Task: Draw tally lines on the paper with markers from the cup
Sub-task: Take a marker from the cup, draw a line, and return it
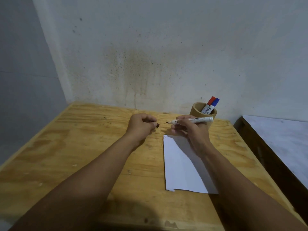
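My right hand (191, 129) grips a white marker (198, 120) that lies level above the table, its bare black tip pointing left. A short gap to the left, my left hand (141, 125) is closed on the marker's dark cap (157, 125), which peeks out at the fingertips. A white sheet of paper (180, 170) lies on the table below my right hand, with one short black line (165, 137) at its top left corner. Behind my right hand stands a round wooden cup (198, 110) holding a red-capped marker (210, 102) and a blue-capped marker (215, 103).
The plywood table (83, 155) sits in a corner, with stained walls behind and to the left. A dark piece of furniture with a pale top (280, 140) stands close along the table's right edge.
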Demonstrator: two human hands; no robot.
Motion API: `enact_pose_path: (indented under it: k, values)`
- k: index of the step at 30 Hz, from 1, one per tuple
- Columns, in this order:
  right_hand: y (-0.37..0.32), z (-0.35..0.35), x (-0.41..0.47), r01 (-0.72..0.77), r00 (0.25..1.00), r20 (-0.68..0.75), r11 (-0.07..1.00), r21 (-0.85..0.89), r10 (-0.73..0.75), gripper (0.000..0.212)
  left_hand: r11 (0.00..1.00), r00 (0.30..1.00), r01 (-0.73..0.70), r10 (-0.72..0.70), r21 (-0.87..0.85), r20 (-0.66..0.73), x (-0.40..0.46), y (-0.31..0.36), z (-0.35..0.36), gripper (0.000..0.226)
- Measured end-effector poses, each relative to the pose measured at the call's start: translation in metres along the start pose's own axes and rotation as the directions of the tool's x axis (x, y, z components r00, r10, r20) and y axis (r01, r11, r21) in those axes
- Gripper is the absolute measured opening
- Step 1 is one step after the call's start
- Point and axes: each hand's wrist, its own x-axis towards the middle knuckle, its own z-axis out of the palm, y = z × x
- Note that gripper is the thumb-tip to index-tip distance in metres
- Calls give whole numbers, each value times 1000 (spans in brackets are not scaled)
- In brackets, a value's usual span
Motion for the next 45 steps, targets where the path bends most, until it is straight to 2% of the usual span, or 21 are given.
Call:
enact_pose_path:
  k: [2,5,7,11,15,22,24,26,32,34,37,39,40,42,45]
  values:
    - [-6,0,-1,44,999,19,999,-31,-44,8,950,987,155,-140,-272,74,-1,8,-1,10]
    - [-14,2,-6,94,995,41,994,-52,-92,13,905,973,210,-158,-371,166,-6,18,-1,8]
    - [-17,1,-8,114,993,39,991,-77,-111,15,905,972,201,-138,-375,189,-9,20,2,8]
    - [-22,-8,-6,149,989,47,976,-161,-143,7,914,972,180,-107,-364,212,-12,22,8,10]
    - [-25,-18,-5,171,985,38,962,-215,-166,15,918,967,162,-76,-361,242,-16,25,16,9]
    - [-37,-31,-11,181,982,85,965,-191,-167,17,914,955,159,-47,-372,293,-23,31,23,9]
    - [-39,-33,-13,185,978,121,972,-146,-168,16,904,957,150,-32,-400,287,-25,33,26,7]
    - [-41,-35,-15,192,979,97,972,-138,-180,17,900,963,136,-22,-413,268,-27,37,30,6]
    - [-46,-35,-13,147,989,32,951,-272,-144,27,895,973,83,24,-439,231,-32,43,47,3]
    - [-52,-36,-10,96,995,14,963,-253,-95,29,936,976,-6,83,-352,203,-36,45,58,10]
    - [-75,-53,6,87,986,-116,957,-277,-123,28,976,969,-216,218,-33,111,-32,48,72,32]
    - [-97,-68,15,88,976,-135,881,-464,-169,29,932,939,-337,323,134,115,-28,50,76,35]
    - [-109,-75,19,57,978,-128,799,-599,-166,31,891,915,-401,376,214,149,-26,51,77,35]
    - [-130,-87,24,-2,990,-81,553,-833,-119,31,773,855,-516,444,368,267,-21,52,80,42]
    - [-152,-97,31,18,998,8,181,-983,-58,28,603,786,-617,434,506,441,-17,55,82,58]
